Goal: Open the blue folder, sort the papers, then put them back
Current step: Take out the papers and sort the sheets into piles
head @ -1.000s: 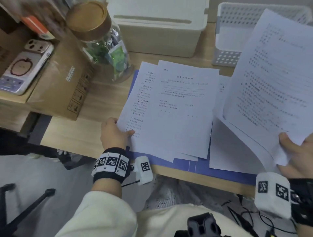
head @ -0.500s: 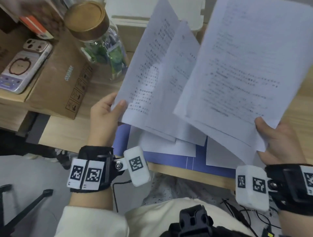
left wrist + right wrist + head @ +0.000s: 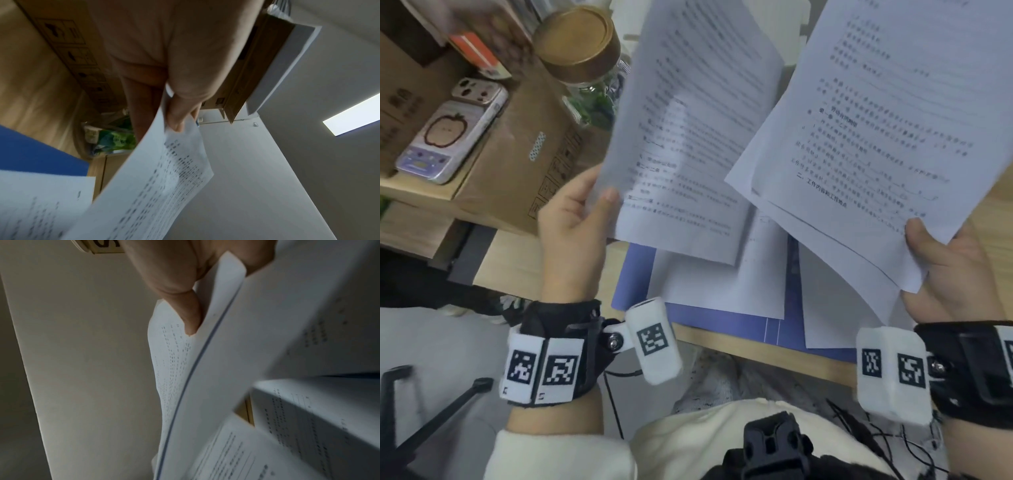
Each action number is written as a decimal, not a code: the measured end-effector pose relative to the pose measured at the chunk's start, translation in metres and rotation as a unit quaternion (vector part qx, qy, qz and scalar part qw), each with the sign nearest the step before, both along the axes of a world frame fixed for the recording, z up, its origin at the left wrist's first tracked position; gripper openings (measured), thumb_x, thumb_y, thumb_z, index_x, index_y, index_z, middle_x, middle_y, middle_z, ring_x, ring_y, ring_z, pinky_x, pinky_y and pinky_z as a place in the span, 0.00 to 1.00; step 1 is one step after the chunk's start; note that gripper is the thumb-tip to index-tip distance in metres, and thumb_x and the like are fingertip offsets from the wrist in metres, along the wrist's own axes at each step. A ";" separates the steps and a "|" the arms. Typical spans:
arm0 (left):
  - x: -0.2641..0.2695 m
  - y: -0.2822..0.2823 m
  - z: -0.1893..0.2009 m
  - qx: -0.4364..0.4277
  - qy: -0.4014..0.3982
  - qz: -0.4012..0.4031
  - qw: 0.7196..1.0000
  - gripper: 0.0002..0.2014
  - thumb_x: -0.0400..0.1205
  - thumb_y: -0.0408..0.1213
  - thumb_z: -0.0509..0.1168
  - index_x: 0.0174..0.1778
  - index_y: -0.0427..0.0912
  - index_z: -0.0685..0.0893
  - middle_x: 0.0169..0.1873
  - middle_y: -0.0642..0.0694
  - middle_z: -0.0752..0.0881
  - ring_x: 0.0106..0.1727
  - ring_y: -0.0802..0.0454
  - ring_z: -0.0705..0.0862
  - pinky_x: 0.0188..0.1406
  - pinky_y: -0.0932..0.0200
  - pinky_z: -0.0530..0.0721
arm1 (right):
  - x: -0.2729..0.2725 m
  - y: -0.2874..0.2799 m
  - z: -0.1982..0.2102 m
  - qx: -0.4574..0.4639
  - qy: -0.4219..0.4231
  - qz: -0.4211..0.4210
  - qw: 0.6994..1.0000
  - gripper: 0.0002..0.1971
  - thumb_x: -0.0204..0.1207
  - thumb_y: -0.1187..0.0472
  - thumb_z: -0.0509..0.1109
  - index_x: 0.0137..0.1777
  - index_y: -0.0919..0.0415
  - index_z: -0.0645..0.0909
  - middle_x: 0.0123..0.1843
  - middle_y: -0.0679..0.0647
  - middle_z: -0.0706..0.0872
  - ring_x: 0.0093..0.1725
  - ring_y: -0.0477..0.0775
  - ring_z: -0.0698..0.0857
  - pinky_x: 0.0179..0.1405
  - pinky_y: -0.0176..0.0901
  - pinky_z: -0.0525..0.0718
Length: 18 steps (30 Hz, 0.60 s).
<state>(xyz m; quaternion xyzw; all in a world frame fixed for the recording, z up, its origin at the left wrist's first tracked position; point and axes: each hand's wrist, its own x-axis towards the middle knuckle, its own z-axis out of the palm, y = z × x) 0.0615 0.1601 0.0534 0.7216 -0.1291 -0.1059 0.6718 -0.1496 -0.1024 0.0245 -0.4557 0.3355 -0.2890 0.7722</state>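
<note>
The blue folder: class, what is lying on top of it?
Loose printed sheets lie on the blue folder. The papers held by the left hand and right hand cover its far part.

The left-hand sheets point(image 3: 688, 130) cover most of the glass jar point(image 3: 582, 54), leaving only its gold lid and a strip of green contents. Their top edge runs out of the head view, and so does that of the right-hand sheets point(image 3: 887, 130). Printed lines on both bundles are too blurred to read. How many sheets each bundle has cannot be told. The blue folder point(image 3: 633, 281) lies mostly under loose pages point(image 3: 726, 281) and the raised paper; its far half is hidden. The fingers behind each bundle are hidden; only the thumbs show. The phone point(image 3: 452, 137) on the cardboard box point(image 3: 517, 178) is smeared by motion. In the right wrist view, the lower pages point(image 3: 308, 426) are blurred.
</note>
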 end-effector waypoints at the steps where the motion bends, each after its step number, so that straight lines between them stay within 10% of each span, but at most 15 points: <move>1: 0.001 0.003 0.004 -0.014 -0.014 0.016 1.000 0.15 0.80 0.26 0.62 0.59 0.44 0.84 0.46 0.57 0.91 0.50 0.54 0.87 0.51 0.57 0.85 | -0.001 -0.001 0.001 -0.001 -0.007 -0.001 1.000 0.29 0.75 0.66 0.62 0.78 0.64 0.65 0.74 0.58 0.78 0.70 0.55 0.80 0.61 0.45 0.84; 10: -0.032 -0.067 0.024 -0.143 0.072 -0.131 0.978 0.14 0.80 0.27 0.60 0.58 0.43 0.82 0.48 0.51 0.90 0.50 0.53 0.88 0.52 0.56 0.86 | -0.003 0.001 0.022 -0.007 -0.018 0.000 1.000 0.19 0.81 0.63 0.57 0.71 0.58 0.73 0.60 0.47 0.88 0.64 0.51 0.85 0.62 0.50 0.84; 15: -0.064 -0.114 0.020 -0.128 0.163 -0.223 0.952 0.16 0.72 0.25 0.64 0.50 0.50 0.82 0.32 0.60 0.89 0.30 0.66 0.84 0.22 0.71 0.79 | -0.033 -0.010 0.023 -0.005 -0.033 -0.025 0.999 0.16 0.79 0.62 0.58 0.61 0.49 0.81 0.61 0.47 0.88 0.64 0.50 0.85 0.60 0.48 0.85; 18: -0.080 -0.135 0.017 -0.115 0.208 -0.261 0.936 0.13 0.73 0.33 0.62 0.50 0.51 0.83 0.32 0.61 0.88 0.31 0.64 0.84 0.22 0.70 0.78 | -0.054 -0.020 0.017 -0.043 0.006 -0.063 0.997 0.16 0.78 0.70 0.60 0.61 0.50 0.76 0.64 0.48 0.86 0.63 0.50 0.85 0.58 0.48 0.85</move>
